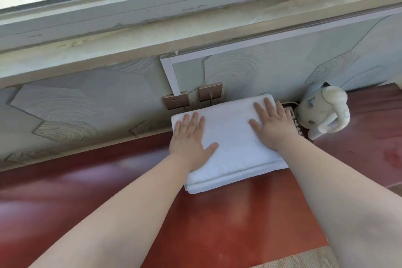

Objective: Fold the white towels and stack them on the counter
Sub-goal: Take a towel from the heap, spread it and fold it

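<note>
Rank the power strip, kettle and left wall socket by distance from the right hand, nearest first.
1. Power strip, just right of the right hand.
2. Kettle, farther right.
3. Left wall socket, on the wall to the left.

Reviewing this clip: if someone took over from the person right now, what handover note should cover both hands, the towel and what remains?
Left hand: open, pressed flat on the left part of the folded white towel.
Right hand: open, flat on its right part.
Towel: on the red counter by the wall, below the sockets, with the kettle to its right.
Done: towel folded and set down. Layers show at its near edge; whether it is one towel or several cannot be told.
Left: lift both hands. No unfolded towels are in view, so check for others.
</note>
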The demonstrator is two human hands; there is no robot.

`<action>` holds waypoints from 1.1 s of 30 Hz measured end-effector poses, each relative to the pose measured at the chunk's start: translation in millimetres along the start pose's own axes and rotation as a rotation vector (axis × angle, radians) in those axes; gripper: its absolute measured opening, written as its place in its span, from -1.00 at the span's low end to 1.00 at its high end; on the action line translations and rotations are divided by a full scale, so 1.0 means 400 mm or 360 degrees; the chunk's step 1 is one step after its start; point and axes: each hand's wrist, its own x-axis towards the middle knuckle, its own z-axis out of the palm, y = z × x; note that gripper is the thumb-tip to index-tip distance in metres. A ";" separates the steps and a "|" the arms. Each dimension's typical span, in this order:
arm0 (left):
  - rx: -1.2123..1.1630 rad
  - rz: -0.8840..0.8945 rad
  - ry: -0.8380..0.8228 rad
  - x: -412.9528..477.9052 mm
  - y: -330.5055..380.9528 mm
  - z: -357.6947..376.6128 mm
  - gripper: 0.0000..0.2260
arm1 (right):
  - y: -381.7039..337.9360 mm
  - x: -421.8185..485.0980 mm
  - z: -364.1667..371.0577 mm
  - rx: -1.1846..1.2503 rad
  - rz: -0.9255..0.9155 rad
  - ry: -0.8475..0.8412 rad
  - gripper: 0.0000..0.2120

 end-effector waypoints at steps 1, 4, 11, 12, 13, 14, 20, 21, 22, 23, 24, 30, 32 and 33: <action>0.0013 -0.0013 0.0009 0.003 0.001 -0.002 -0.15 | 0.003 -0.005 0.003 -0.0028 0.0016 0.0020 -0.30; 0.0023 -0.0046 0.0017 -0.016 0.012 0.001 -0.09 | -0.013 -0.046 -0.002 -0.0139 -0.0102 0.0128 -0.26; -0.0022 -0.0168 -0.0028 -0.125 -0.048 0.034 -0.03 | 0.018 -0.197 0.038 -0.0112 -0.0022 -0.0011 -0.23; -0.0016 -0.0150 0.0002 -0.129 -0.046 0.030 -0.02 | 0.009 -0.198 0.031 -0.0110 -0.0018 -0.0005 -0.23; -0.0016 -0.0111 0.0042 -0.133 -0.039 0.027 -0.02 | -0.008 -0.198 0.023 -0.0099 -0.0043 0.0031 -0.22; -0.0024 -0.0059 0.0076 -0.138 -0.029 0.025 -0.03 | -0.030 -0.201 0.017 -0.0074 -0.0089 0.0086 -0.22; 0.0001 0.0057 -0.0012 -0.212 0.002 0.076 -0.08 | -0.157 -0.278 0.070 -0.0106 -0.0410 0.0007 -0.23; 0.0015 0.0057 -0.0019 -0.219 -0.001 0.081 -0.09 | -0.158 -0.285 0.079 -0.0126 -0.0393 -0.0013 -0.24; 0.0023 0.0060 -0.0023 -0.223 -0.005 0.080 -0.10 | -0.158 -0.288 0.080 -0.0122 -0.0362 -0.0016 -0.24; 0.0016 0.0061 -0.0021 -0.224 -0.013 0.072 -0.10 | -0.162 -0.289 0.074 -0.0106 -0.0333 -0.0011 -0.23; -0.0008 0.0054 -0.0013 -0.224 -0.025 0.061 -0.09 | -0.171 -0.288 0.064 -0.0086 -0.0321 -0.0002 -0.23; -0.0075 -0.0084 0.0151 -0.241 -0.178 -0.053 -0.12 | -0.302 -0.274 -0.021 0.0003 -0.0398 0.0118 -0.20; -0.0115 -0.0113 0.0201 -0.267 -0.245 -0.083 -0.23 | -0.363 -0.264 -0.041 0.0029 -0.0425 0.0127 -0.26; -0.0150 -0.0124 0.0225 -0.286 -0.279 -0.091 -0.29 | -0.398 -0.261 -0.047 0.0046 -0.0429 0.0121 -0.28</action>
